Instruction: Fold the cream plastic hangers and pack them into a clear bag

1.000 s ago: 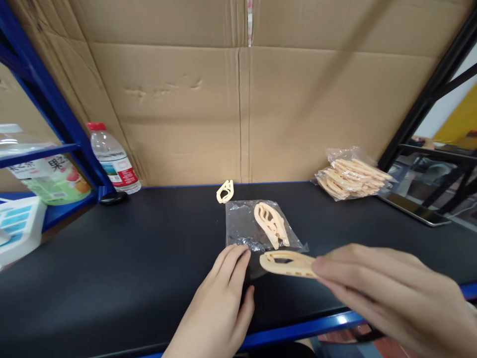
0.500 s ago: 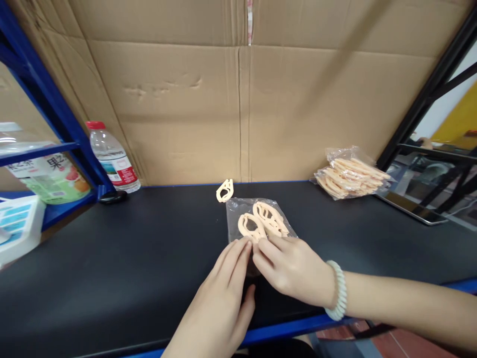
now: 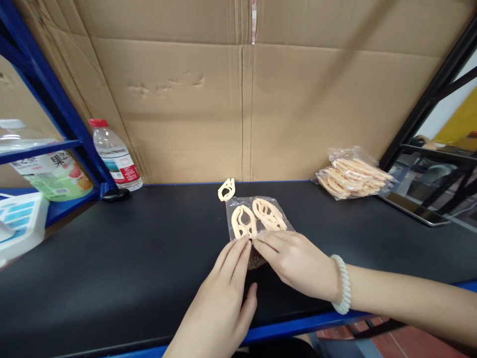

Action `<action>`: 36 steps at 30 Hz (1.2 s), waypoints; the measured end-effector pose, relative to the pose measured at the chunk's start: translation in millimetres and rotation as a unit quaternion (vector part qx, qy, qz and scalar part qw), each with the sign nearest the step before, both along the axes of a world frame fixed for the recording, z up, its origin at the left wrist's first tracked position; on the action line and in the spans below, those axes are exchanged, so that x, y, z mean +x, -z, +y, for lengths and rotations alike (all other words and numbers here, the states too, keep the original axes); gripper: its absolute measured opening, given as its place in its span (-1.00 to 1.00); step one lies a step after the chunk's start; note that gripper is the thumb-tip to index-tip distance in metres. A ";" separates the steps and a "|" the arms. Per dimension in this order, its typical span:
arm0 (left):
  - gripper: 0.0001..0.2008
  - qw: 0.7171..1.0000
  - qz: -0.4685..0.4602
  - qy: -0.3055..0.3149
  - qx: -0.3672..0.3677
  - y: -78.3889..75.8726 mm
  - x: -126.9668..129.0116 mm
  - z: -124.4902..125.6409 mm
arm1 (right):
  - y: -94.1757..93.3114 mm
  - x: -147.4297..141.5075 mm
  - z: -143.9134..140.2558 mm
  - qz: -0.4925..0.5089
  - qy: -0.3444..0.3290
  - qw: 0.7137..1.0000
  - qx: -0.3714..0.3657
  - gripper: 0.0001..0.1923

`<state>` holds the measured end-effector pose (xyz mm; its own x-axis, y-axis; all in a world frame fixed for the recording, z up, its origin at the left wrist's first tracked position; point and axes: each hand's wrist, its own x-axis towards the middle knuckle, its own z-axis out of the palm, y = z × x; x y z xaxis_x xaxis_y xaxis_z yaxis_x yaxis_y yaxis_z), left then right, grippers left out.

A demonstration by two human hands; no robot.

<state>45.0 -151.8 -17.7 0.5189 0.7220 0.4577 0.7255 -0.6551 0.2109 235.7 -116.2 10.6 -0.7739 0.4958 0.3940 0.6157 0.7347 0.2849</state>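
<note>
- A wall of flattened brown cardboard (image 3: pixel 238 99) fills the back of the view, with a taped seam running down its middle and creases across its face.
- The surface (image 3: pixel 112 258) below it is a wide black mat with a blue front edge, running from side to side.
- Blue shelf posts (image 3: pixel 48 94) rise at the left; a black metal frame (image 3: pixel 428 94) slants up at the right, with a yellow wall patch behind it.
- A white box (image 3: pixel 18 226) and a printed green-and-white packet (image 3: pixel 52 174) sit on the left shelves.
- A flat grey tablet-like slab (image 3: pixel 417 211) lies at the far right of the surface.
- A clear water bottle (image 3: pixel 114 156) with a red cap stands at the back left, against the cardboard.
- A full bag of cream clips (image 3: pixel 352 174) lies at the back right, well apart from the hands.
- The left hand (image 3: pixel 219 303) lies flat, grip open, fingertips pressing the near edge of a small clear bag (image 3: pixel 257 219) at the middle of the surface.
- The right hand (image 3: pixel 294 263), with a pale bead bracelet (image 3: pixel 343 291) at the wrist, rests its fingertips on the same edge; its grip looks loosely open, pinching nothing that shows.
- Two cream hair clips (image 3: pixel 242 221) lie side by side in the clear bag, just beyond the fingertips.
- One small loose clip (image 3: pixel 226 190) lies near the cardboard, just behind the bag.
</note>
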 end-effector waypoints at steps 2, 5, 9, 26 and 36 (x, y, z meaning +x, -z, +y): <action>-0.41 1.000 -0.001 0.001 0.002 -0.4 0.4 0.2 | -8.4 2.7 -2.0 0.011 -0.001 0.998 -0.055 -0.78; -0.42 1.000 0.005 0.000 0.008 0.6 -0.1 0.6 | -13.0 1.0 -6.0 -0.007 -0.004 0.995 -0.102 -0.76; -0.45 1.000 0.017 -0.001 0.006 2.4 -0.9 1.8 | -1.7 -8.4 -10.4 -0.037 -0.015 0.995 -0.096 -0.71; -0.41 1.000 0.003 0.003 -0.006 1.3 -1.8 -0.4 | 15.7 -18.2 -13.3 0.032 0.076 0.991 -0.101 -0.53; -0.41 1.000 0.004 0.001 0.000 2.5 -1.8 0.0 | 12.9 -15.9 -4.9 0.052 0.093 0.981 -0.162 -0.49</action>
<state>43.2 -151.8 -20.2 0.5238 0.7211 0.4534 0.7259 -0.6564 0.2054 219.8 -121.1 -2.3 -0.6219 0.7369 0.2648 0.7610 0.6485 -0.0173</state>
